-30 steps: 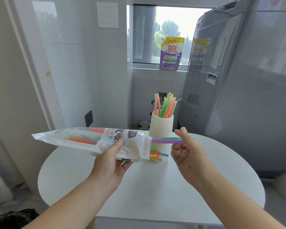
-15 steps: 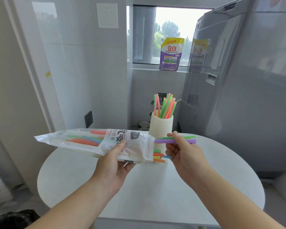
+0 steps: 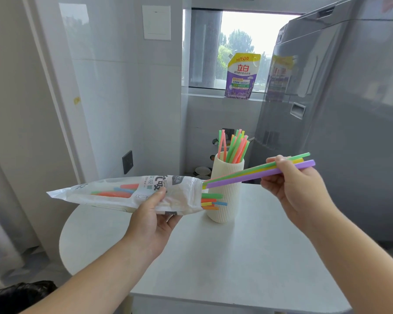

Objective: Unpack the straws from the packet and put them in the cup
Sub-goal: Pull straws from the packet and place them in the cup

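My left hand (image 3: 153,219) grips a white plastic straw packet (image 3: 123,192) held level above the table, its open end pointing right. Several coloured straw ends (image 3: 211,201) poke out of that end. My right hand (image 3: 290,186) pinches three straws (image 3: 243,175), purple, yellow and green, drawn almost fully out of the packet and slanting up to the right. Behind them stands a ribbed cream cup (image 3: 225,196) holding several pink, green and orange straws (image 3: 233,146).
The round white table (image 3: 236,257) carries only the cup. A grey refrigerator (image 3: 338,121) rises close on the right. A purple detergent pouch (image 3: 242,75) sits on the windowsill behind. A tiled wall stands to the left, and a black bag (image 3: 16,295) lies low left.
My right hand has pulled the three straws far out of the packet, moving right and upward. The packet in my left hand has stayed almost in place.
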